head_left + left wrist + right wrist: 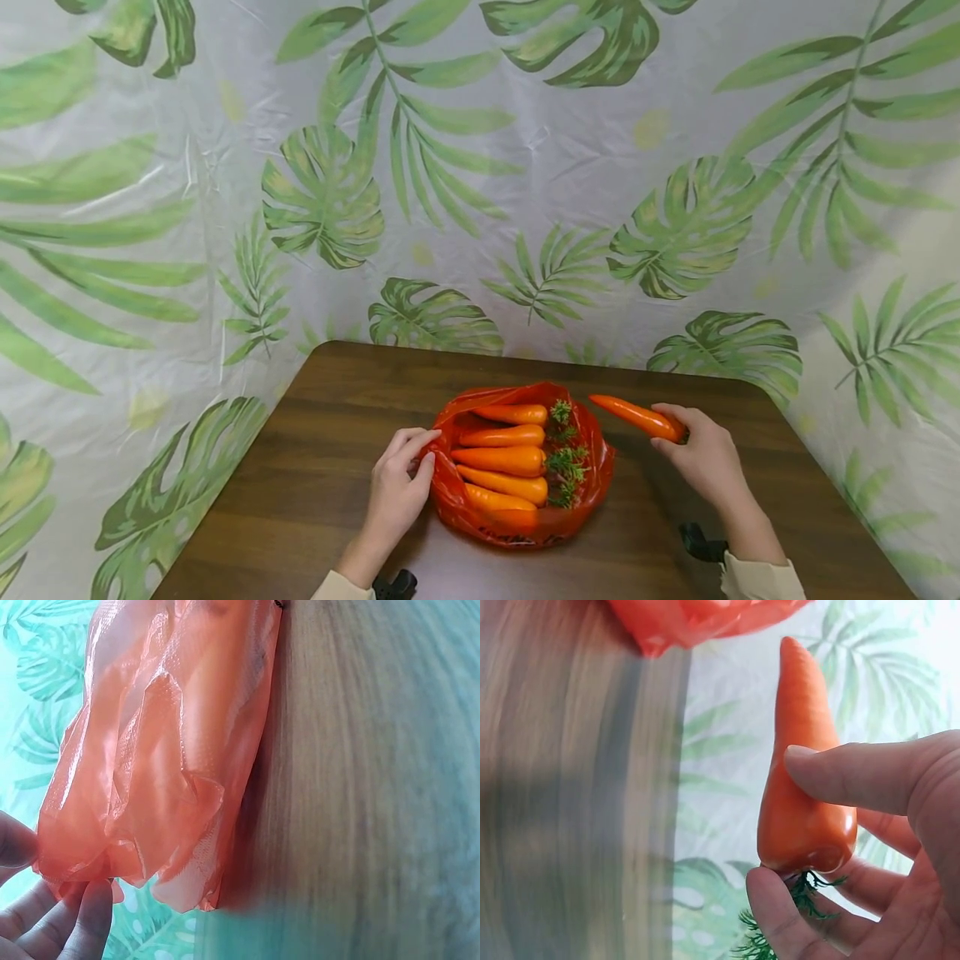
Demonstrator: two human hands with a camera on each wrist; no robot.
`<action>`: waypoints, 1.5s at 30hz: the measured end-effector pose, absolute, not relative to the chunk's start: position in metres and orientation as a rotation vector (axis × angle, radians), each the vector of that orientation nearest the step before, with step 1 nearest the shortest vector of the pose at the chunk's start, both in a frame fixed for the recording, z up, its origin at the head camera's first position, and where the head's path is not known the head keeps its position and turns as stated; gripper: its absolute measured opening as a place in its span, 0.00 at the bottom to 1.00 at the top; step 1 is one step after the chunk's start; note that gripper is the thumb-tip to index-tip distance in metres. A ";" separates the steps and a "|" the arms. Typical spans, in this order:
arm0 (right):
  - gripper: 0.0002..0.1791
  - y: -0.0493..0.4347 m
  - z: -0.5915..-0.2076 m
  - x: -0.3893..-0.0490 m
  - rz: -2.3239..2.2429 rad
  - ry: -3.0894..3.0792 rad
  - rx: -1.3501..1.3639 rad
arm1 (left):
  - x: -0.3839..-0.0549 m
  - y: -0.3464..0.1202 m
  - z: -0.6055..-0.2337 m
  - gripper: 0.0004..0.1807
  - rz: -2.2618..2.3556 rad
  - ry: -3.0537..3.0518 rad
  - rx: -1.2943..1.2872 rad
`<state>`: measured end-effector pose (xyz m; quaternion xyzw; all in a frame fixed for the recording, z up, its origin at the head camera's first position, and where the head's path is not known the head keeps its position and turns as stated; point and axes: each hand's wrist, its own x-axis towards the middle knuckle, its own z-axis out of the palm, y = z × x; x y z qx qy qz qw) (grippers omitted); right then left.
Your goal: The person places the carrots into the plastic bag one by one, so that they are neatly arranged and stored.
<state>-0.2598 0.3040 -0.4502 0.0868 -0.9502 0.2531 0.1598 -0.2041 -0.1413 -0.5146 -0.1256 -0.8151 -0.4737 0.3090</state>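
A red plastic bag (600, 483) lies with its mouth wide on the table, several orange carrots with green tops inside, side by side. At the bag's left rim, my left hand (401, 483) pinches the thin plastic between thumb and fingers; the left wrist view shows the crumpled bag edge (90, 862) in those fingertips. To the right of the bag, my right hand (705, 454) holds one carrot (633, 415) above the table by its thick end, tip pointing left. In the right wrist view the thumb lies across this carrot (806, 802), and green leaves (757, 937) hang below it.
The dark brown wooden table (322, 408) has rounded far corners. Behind it and at its sides hangs a pale sheet (450, 250) printed with green leaves. A black device (701, 543) is on the right wrist, another (396, 585) on the left.
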 end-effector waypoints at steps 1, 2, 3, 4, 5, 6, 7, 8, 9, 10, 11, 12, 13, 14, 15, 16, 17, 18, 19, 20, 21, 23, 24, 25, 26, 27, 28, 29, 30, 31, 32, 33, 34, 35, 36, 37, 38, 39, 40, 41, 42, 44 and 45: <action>0.28 0.302 -0.449 -0.260 0.732 -2.714 0.252 | -0.204 -0.141 -0.515 0.18 -1.255 -2.154 -0.330; 0.28 0.299 -0.449 -0.260 0.738 -2.715 0.256 | -0.204 -0.141 -0.515 0.18 -1.257 -2.153 -0.327; 0.28 0.296 -0.448 -0.260 0.742 -2.715 0.261 | -0.204 -0.140 -0.515 0.18 -1.261 -2.153 -0.325; 0.28 0.294 -0.448 -0.261 0.744 -2.715 0.265 | -0.204 -0.140 -0.515 0.18 -1.265 -2.151 -0.324; 0.28 0.291 -0.448 -0.261 0.742 -2.713 0.270 | -0.204 -0.140 -0.516 0.18 -1.269 -2.151 -0.323; 0.28 0.288 -0.448 -0.262 0.741 -2.710 0.280 | -0.204 -0.139 -0.516 0.18 -1.271 -2.150 -0.322; 0.28 0.286 -0.447 -0.262 0.744 -2.707 0.288 | -0.204 -0.139 -0.516 0.18 -1.270 -2.150 -0.322; 0.28 0.283 -0.447 -0.263 0.745 -2.704 0.297 | -0.204 -0.139 -0.516 0.18 -1.268 -2.149 -0.320; 0.28 0.280 -0.447 -0.263 0.751 -2.701 0.306 | -0.205 -0.139 -0.517 0.18 -1.266 -2.147 -0.320; 0.28 0.278 -0.447 -0.263 0.754 -2.699 0.315 | -0.205 -0.139 -0.517 0.18 -1.264 -2.144 -0.320; 0.28 0.275 -0.446 -0.263 0.758 -2.700 0.322 | -0.205 -0.139 -0.518 0.18 -1.260 -2.143 -0.319; 0.28 0.273 -0.446 -0.264 0.762 -2.702 0.330 | -0.205 -0.140 -0.518 0.18 -1.255 -2.140 -0.319; 0.28 0.271 -0.446 -0.264 0.766 -2.703 0.334 | -0.205 -0.140 -0.519 0.18 -1.249 -2.137 -0.321; 0.29 0.269 -0.446 -0.263 0.768 -2.703 0.339 | -0.206 -0.140 -0.519 0.18 -1.247 -2.133 -0.323; 0.29 0.267 -0.446 -0.263 0.771 -2.703 0.343 | -0.206 -0.140 -0.520 0.18 -1.247 -2.130 -0.327; 0.29 0.265 -0.446 -0.263 0.774 -2.701 0.344 | -0.206 -0.140 -0.520 0.19 -1.244 -2.129 -0.329; 0.29 0.263 -0.446 -0.263 0.777 -2.700 0.347 | -0.205 -0.140 -0.521 0.19 -1.243 -2.130 -0.328; 0.29 0.261 -0.446 -0.262 0.782 -2.698 0.351 | -0.205 -0.140 -0.521 0.19 -1.243 -2.130 -0.327; 0.29 0.260 -0.446 -0.261 0.786 -2.696 0.354 | -0.205 -0.140 -0.522 0.19 -1.244 -2.132 -0.326; 0.29 0.258 -0.447 -0.260 0.788 -2.695 0.360 | -0.205 -0.140 -0.522 0.19 -1.246 -2.135 -0.324; 0.29 0.256 -0.447 -0.259 0.791 -2.693 0.365 | -0.204 -0.140 -0.523 0.19 -1.246 -2.138 -0.324; 0.29 0.254 -0.449 -0.257 0.788 -2.695 0.381 | -0.203 -0.140 -0.523 0.20 -1.243 -2.141 -0.322; 0.29 0.252 -0.449 -0.256 0.788 -2.696 0.391 | -0.203 -0.140 -0.523 0.20 -1.240 -2.140 -0.324; 0.29 0.251 -0.449 -0.256 0.788 -2.696 0.401 | -0.203 -0.140 -0.523 0.20 -1.236 -2.138 -0.326; 0.29 0.250 -0.448 -0.256 0.786 -2.693 0.406 | -0.204 -0.140 -0.522 0.20 -1.233 -2.137 -0.329; 0.29 0.249 -0.448 -0.257 0.787 -2.689 0.409 | -0.205 -0.140 -0.521 0.20 -1.229 -2.136 -0.331; 0.29 0.248 -0.447 -0.257 0.787 -2.686 0.412 | -0.206 -0.140 -0.520 0.20 -1.227 -2.136 -0.333; 0.29 0.247 -0.445 -0.258 0.788 -2.681 0.419 | -0.207 -0.140 -0.519 0.19 -1.227 -2.137 -0.334; 0.29 0.246 -0.444 -0.259 0.789 -2.679 0.421 | -0.208 -0.139 -0.518 0.19 -1.226 -2.139 -0.335; 0.29 0.246 -0.443 -0.260 0.786 -2.676 0.424 | -0.208 -0.139 -0.517 0.19 -1.225 -2.141 -0.336; 0.29 0.244 -0.442 -0.260 0.782 -2.674 0.429 | -0.209 -0.139 -0.516 0.19 -1.224 -2.143 -0.338; 0.29 0.243 -0.441 -0.260 0.782 -2.676 0.437 | -0.210 -0.138 -0.516 0.19 -1.226 -2.141 -0.339; 0.29 0.242 -0.441 -0.261 0.779 -2.681 0.446 | -0.210 -0.138 -0.516 0.19 -1.227 -2.138 -0.341; 0.29 0.240 -0.441 -0.261 0.775 -2.685 0.454 | -0.210 -0.138 -0.517 0.19 -1.227 -2.135 -0.341; 0.29 0.239 -0.442 -0.261 0.773 -2.692 0.458 | -0.210 -0.139 -0.518 0.19 -1.226 -2.132 -0.342; 0.29 0.237 -0.442 -0.261 0.773 -2.694 0.467 | -0.210 -0.139 -0.518 0.19 -1.225 -2.130 -0.342; 0.29 0.236 -0.443 -0.261 0.776 -2.697 0.474 | -0.210 -0.140 -0.519 0.19 -1.227 -2.128 -0.341; 0.29 0.235 -0.444 -0.261 0.779 -2.698 0.477 | -0.209 -0.140 -0.519 0.20 -1.230 -2.129 -0.340; 0.29 0.234 -0.444 -0.261 0.778 -2.697 0.481 | -0.209 -0.141 -0.520 0.20 -1.229 -2.131 -0.339; 0.29 0.233 -0.445 -0.261 0.781 -2.695 0.484 | -0.209 -0.141 -0.520 0.20 -1.229 -2.135 -0.335; 0.29 0.232 -0.445 -0.261 0.782 -2.693 0.488 | -0.208 -0.141 -0.520 0.20 -1.228 -2.137 -0.333; 0.29 0.230 -0.444 -0.261 0.783 -2.684 0.501 | -0.208 -0.142 -0.519 0.20 -1.226 -2.142 -0.333; 0.29 0.229 -0.444 -0.261 0.780 -2.680 0.509 | -0.208 -0.142 -0.519 0.20 -1.220 -2.146 -0.334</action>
